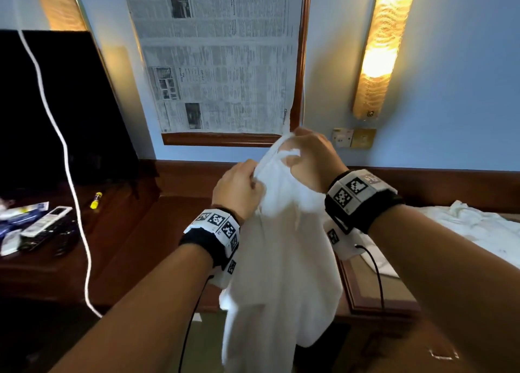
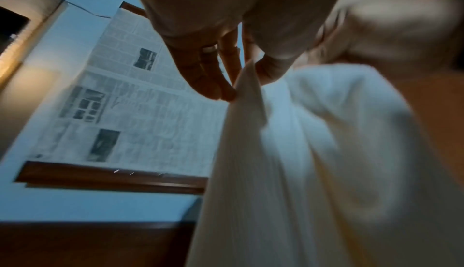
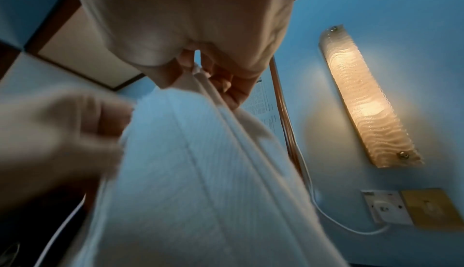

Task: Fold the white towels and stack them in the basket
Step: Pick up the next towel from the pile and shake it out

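A white towel (image 1: 281, 260) hangs in the air in front of me, held up by both hands at its top edge. My left hand (image 1: 239, 189) pinches the towel's hem at the left, thumb against fingers, as the left wrist view shows at the left hand (image 2: 236, 84) and the towel (image 2: 301, 172). My right hand (image 1: 309, 156) grips the top edge a little higher and to the right; in the right wrist view the right hand (image 3: 208, 76) pinches a seamed edge of the towel (image 3: 200, 172). More white towels (image 1: 467, 223) lie crumpled on the surface at the right. No basket is in view.
A dark wooden desk (image 1: 126, 232) runs below the hands. At the left stand a black screen (image 1: 56, 105), a white cable (image 1: 70, 175), a remote control (image 1: 46, 222) and a yellow tube (image 1: 96, 200). A newspaper-covered frame (image 1: 219, 63), a wall lamp (image 1: 385, 49) and sockets (image 1: 342, 137) are behind.
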The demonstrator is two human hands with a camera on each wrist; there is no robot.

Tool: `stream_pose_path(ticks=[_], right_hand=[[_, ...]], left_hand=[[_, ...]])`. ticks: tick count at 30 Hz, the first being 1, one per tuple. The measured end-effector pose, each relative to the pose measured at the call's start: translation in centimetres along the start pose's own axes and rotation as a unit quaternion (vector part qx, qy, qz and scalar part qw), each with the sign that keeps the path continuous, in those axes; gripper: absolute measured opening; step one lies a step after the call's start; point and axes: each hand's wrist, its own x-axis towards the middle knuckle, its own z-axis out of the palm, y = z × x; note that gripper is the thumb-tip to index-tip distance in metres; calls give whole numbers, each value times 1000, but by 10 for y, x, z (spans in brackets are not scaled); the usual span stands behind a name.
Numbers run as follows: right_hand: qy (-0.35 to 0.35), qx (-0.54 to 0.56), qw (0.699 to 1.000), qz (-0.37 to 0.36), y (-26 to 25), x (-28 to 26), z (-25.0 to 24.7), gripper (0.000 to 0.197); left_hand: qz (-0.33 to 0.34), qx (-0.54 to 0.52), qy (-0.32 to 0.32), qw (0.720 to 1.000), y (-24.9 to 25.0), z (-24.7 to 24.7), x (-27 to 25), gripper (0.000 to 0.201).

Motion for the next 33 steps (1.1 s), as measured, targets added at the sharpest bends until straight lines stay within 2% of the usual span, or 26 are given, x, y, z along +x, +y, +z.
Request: stream_pose_path(ticks=[5, 8, 10, 13, 15, 18, 21, 23, 24, 26, 29, 33], right_hand=[[99, 60, 992, 43, -29, 22, -15, 19], [155, 129, 977, 71, -42, 28, -23, 14], [186, 167, 964, 94, -46, 26, -24, 12], [208, 157, 956, 137, -43, 18, -21, 12], [215, 170, 944, 183, -37, 8, -16, 10], [181, 163, 938, 248, -25, -16, -7, 10], [80, 141, 937, 309, -10, -48, 8, 11], [25, 144, 922, 358, -2, -72, 24, 12], [8, 141, 917, 372, 1, -84, 33, 15], [-13, 125, 914, 386, 7, -112, 55, 25], [-22, 65, 902, 427, 22, -161, 84, 11], [-18, 10, 854, 520, 46, -228, 111, 13]], left_hand=[[-133, 25, -23, 991, -57, -16, -34, 7], [-155, 50, -21, 986, -90, -23, -56, 9], [-168, 63, -54, 982, -115, -27, -70, 9], [-203, 96, -128, 966, -154, -39, -94, 15], [-213, 78, -126, 966, -179, -50, -109, 18], [-181, -53, -4, 982, -199, -71, -124, 19], [-182, -141, 137, 963, -203, -96, -121, 11], [-214, -158, 188, 946, -209, -108, -113, 15], [-221, -153, 192, 944, -215, -111, -110, 17], [-220, -127, 158, 954, -235, -115, -107, 17], [-247, -26, 95, 964, -264, -116, -114, 28], [-329, 54, 20, 943, -298, -118, -142, 25]])
